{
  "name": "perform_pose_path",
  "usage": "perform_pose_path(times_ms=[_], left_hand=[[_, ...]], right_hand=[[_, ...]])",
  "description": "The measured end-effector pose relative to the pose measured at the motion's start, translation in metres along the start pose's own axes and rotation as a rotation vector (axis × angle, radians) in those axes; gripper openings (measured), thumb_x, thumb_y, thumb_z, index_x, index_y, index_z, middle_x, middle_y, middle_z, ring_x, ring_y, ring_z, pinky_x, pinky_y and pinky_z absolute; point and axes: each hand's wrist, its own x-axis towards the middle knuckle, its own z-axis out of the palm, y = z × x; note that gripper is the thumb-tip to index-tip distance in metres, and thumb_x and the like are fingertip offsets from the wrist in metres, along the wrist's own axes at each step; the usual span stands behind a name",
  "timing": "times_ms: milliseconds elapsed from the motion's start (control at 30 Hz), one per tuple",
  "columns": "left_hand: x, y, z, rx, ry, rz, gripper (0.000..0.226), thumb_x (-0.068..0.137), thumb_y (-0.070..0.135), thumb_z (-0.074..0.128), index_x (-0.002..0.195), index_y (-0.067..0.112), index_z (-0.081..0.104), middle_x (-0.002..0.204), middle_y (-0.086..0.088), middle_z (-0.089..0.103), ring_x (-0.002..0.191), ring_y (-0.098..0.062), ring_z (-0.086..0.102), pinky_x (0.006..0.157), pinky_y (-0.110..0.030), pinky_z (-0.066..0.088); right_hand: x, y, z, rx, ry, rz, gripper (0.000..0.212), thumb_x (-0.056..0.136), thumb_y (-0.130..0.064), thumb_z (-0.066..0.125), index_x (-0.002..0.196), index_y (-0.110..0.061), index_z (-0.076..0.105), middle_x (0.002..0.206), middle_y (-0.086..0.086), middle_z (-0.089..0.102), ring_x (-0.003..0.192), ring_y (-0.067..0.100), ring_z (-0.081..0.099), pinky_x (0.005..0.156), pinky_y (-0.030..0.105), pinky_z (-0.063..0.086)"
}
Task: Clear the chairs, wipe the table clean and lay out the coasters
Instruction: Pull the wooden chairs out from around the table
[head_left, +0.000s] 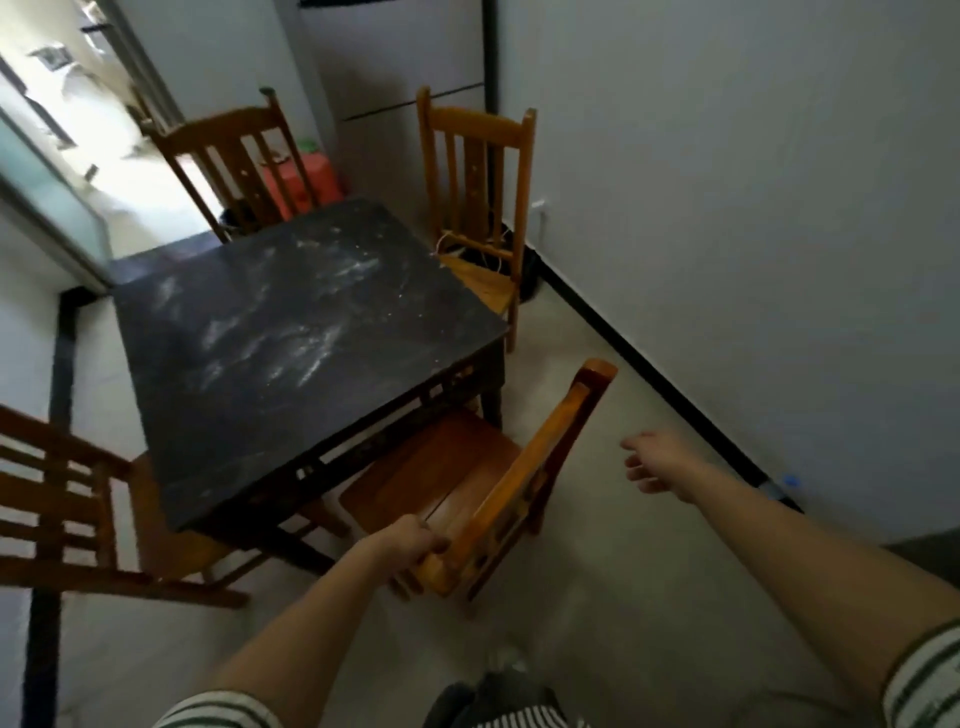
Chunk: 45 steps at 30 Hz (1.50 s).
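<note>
A square black table (291, 332) stands in the middle, its top streaked with white dust. The nearest wooden chair (467, 483) sits at the table's near right side, its seat partly under the edge. My left hand (415, 551) grips the near end of that chair's top rail. My right hand (652, 462) hangs in the air to the right of the chair back, fingers loosely spread, holding nothing. No coasters or cloth are in view.
Three more wooden chairs stand around the table: one at the left (67, 499), one at the far left (234, 156), one at the far right (478, 208). A red stool (304, 182) sits behind. The white wall (753, 234) runs close on the right.
</note>
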Motion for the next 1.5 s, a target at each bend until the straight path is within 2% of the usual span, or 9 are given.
perform_pose_path(times_ms=[167,367,600,733,833,933,1067,1233,1500], left_hand=[[0.005,-0.003,0.006,-0.237,-0.080,-0.147,0.041,0.096,0.034,0.053,0.131,0.011,0.052,0.130,-0.018,0.054,0.093,-0.036,0.068,0.070,-0.047,0.061],[-0.003,-0.005,0.013,-0.600,-0.121,-0.192,0.058,0.091,0.032,0.063,0.140,0.017,0.038,0.139,-0.016,0.045,0.112,-0.042,0.057,0.074,-0.052,0.059],[-0.037,0.038,0.019,-0.467,0.021,-0.177,0.044,0.098,0.041,0.049,0.134,0.016,0.047,0.121,-0.005,0.057,0.109,-0.027,0.060,0.089,-0.045,0.053],[-0.053,0.075,0.029,-0.183,0.144,-0.114,0.046,0.100,0.050,0.037,0.135,0.023,0.050,0.119,0.002,0.055,0.108,-0.017,0.053,0.096,-0.031,0.035],[-0.053,0.077,0.042,0.073,0.180,-0.174,0.053,0.077,0.070,0.060,0.116,0.033,0.060,0.106,0.008,0.060,0.097,-0.013,0.058,0.088,-0.031,0.046],[-0.050,0.083,0.067,0.404,0.406,-0.254,0.030,0.078,0.052,0.069,0.098,0.032,0.060,0.093,0.006,0.062,0.089,-0.015,0.062,0.081,-0.031,0.053],[-0.063,0.090,0.090,0.528,0.597,-0.269,0.019,0.089,0.032,0.054,0.072,0.028,0.049,0.071,0.006,0.049,0.072,-0.015,0.053,0.063,-0.028,0.042],[-0.074,0.080,0.109,0.590,0.580,-0.263,0.007,0.089,0.026,0.054,0.087,0.024,0.061,0.082,0.004,0.058,0.078,-0.015,0.059,0.070,-0.029,0.050],[-0.085,0.071,0.132,0.605,0.691,-0.248,0.007,0.090,0.030,0.054,0.086,0.029,0.061,0.084,0.007,0.058,0.079,-0.012,0.056,0.071,-0.027,0.042]], right_hand=[[0.033,-0.043,-0.005,0.170,0.035,0.032,0.030,0.098,-0.032,0.049,0.111,-0.005,0.054,0.098,0.015,0.060,0.078,0.026,0.061,0.055,0.033,0.049],[0.072,-0.073,-0.009,0.156,-0.235,0.206,0.033,0.092,-0.032,0.057,0.111,-0.005,0.057,0.105,0.021,0.061,0.088,0.034,0.065,0.060,0.037,0.058],[0.107,-0.123,-0.004,-0.327,-0.573,0.263,0.048,0.079,-0.036,0.073,0.111,-0.002,0.062,0.108,0.022,0.060,0.098,0.039,0.062,0.094,0.050,0.051],[0.094,-0.172,0.011,-0.870,-0.753,0.005,0.039,0.080,-0.033,0.075,0.112,-0.018,0.058,0.115,0.017,0.057,0.099,0.040,0.063,0.080,0.055,0.056],[0.073,-0.176,0.029,-1.370,-0.887,-0.227,0.055,0.065,-0.048,0.081,0.111,-0.024,0.065,0.113,0.006,0.063,0.099,0.033,0.067,0.078,0.048,0.059],[0.056,-0.162,0.026,-1.728,-0.839,-0.561,0.048,0.062,-0.044,0.083,0.103,-0.025,0.066,0.097,-0.004,0.060,0.091,0.019,0.061,0.065,0.032,0.056],[0.044,-0.139,0.012,-1.917,-0.694,-0.855,0.025,0.070,-0.030,0.074,0.093,-0.025,0.066,0.087,-0.002,0.062,0.079,0.018,0.061,0.071,0.033,0.054],[0.028,-0.099,-0.008,-1.962,-0.637,-0.981,0.010,0.081,-0.029,0.061,0.078,-0.021,0.055,0.072,-0.001,0.053,0.065,0.019,0.054,0.060,0.031,0.047],[0.019,-0.061,-0.026,-1.855,-0.423,-1.186,0.007,0.088,-0.029,0.051,0.089,-0.023,0.056,0.071,-0.002,0.048,0.068,0.021,0.052,0.062,0.031,0.042]])
